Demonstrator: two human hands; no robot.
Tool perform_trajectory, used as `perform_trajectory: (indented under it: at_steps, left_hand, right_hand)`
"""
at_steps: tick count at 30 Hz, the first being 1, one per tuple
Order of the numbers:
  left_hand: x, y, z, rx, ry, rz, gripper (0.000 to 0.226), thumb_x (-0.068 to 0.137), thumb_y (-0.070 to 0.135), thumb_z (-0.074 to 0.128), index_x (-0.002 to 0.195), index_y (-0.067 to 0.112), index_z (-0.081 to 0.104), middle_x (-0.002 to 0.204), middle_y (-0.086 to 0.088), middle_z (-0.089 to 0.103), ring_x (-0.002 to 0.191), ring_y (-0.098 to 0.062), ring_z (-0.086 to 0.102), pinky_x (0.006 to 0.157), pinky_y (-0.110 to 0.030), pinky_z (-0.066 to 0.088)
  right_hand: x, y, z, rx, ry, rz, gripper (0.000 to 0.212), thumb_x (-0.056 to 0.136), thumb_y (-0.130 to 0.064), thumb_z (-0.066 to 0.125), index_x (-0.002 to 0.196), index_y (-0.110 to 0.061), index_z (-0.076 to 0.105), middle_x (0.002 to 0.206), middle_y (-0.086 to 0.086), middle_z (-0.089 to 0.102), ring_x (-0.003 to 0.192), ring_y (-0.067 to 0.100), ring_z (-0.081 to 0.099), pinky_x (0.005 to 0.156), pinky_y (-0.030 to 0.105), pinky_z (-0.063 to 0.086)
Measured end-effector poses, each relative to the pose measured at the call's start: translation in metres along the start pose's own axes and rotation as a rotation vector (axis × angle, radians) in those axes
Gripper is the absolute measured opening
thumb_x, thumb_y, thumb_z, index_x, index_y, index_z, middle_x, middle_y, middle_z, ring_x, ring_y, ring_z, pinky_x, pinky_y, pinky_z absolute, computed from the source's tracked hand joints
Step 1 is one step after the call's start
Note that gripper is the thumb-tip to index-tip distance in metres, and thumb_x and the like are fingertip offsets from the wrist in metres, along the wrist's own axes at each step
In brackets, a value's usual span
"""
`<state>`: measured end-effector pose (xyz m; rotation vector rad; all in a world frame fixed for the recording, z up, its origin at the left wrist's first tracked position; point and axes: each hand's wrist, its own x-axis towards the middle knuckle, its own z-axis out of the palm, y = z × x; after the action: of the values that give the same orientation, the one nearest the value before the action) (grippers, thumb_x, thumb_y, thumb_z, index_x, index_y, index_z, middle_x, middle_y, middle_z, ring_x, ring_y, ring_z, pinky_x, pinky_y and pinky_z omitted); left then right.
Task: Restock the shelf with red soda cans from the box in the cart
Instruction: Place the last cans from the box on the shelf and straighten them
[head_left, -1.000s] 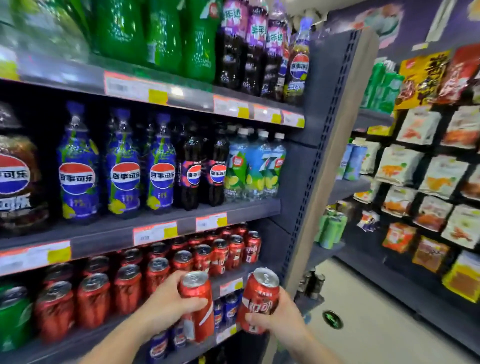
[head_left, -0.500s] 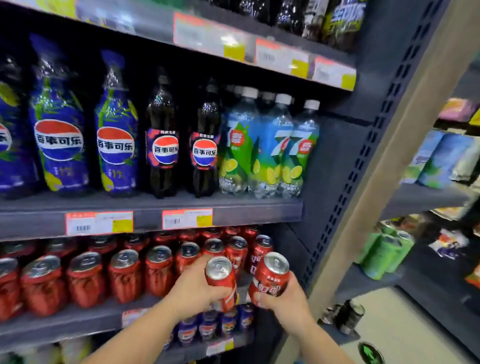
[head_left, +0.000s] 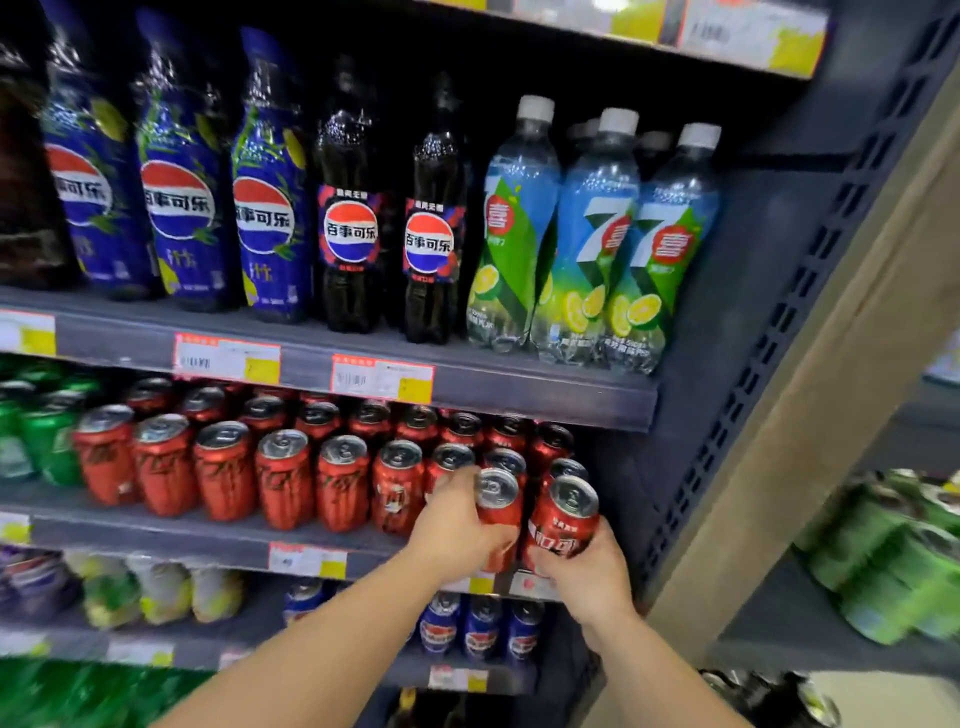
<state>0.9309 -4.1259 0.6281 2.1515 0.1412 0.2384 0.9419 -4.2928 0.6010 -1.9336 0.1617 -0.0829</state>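
Note:
My left hand (head_left: 453, 525) grips a red soda can (head_left: 500, 512) upright at the front right of the can shelf (head_left: 171, 538). My right hand (head_left: 589, 569) grips a second red soda can (head_left: 563, 519), tilted a little to the right, just right of the first. Both cans are at the shelf's front edge, beside the rows of red cans (head_left: 285, 473) that fill the shelf. The box and the cart are out of view.
Green cans (head_left: 36, 431) stand at the shelf's left end. Cola and lemon-lime bottles (head_left: 519, 234) fill the shelf above, close over the can tops. Blue cans (head_left: 483, 626) sit below. The grey shelf upright (head_left: 753, 364) is right of my right hand; green can packs (head_left: 893, 561) lie beyond.
Both hands have moved the two red cans forward and closer to the shelf's right front corner. The view has come nearer to the shelf.

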Motion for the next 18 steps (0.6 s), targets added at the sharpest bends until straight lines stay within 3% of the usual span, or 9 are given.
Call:
perform_trajectory:
  at_steps: [5,13,18]
  left_hand:
    - [0.011,-0.001,-0.005,-0.005,-0.091,0.106,0.072,0.066,0.030,0.073,0.131,0.019,0.045,0.121,0.003,0.056,0.113,-0.016,0.055,0.094,-0.028,0.045]
    - [0.009,-0.008,0.016,0.027,-0.056,0.167,0.066,0.077,0.021,0.072,0.135,0.011,0.042,0.127,-0.005,0.054,0.114,-0.022,0.055,0.094,-0.025,0.042]
    - [0.008,-0.004,0.026,0.003,0.026,0.181,0.074,0.077,0.021,0.072,0.141,0.014,0.035,0.124,0.002,0.056,0.113,-0.022,0.058,0.093,-0.029,0.045]
  right_hand:
    - [0.000,-0.009,0.014,0.015,0.097,0.024,0.060,0.060,-0.007,0.086,0.110,-0.022,0.057,0.097,-0.004,0.068,0.088,0.015,0.065,0.086,0.038,0.052]
    - [0.008,0.014,0.010,0.009,0.061,-0.043,0.062,0.063,-0.013,0.084,0.113,-0.030,0.053,0.100,-0.007,0.068,0.092,0.014,0.066,0.087,0.043,0.054]
    - [0.011,0.020,0.008,0.026,0.039,-0.095,0.057,0.069,-0.001,0.080,0.114,-0.022,0.052,0.096,-0.008,0.066,0.087,0.009,0.064,0.082,0.031,0.052]
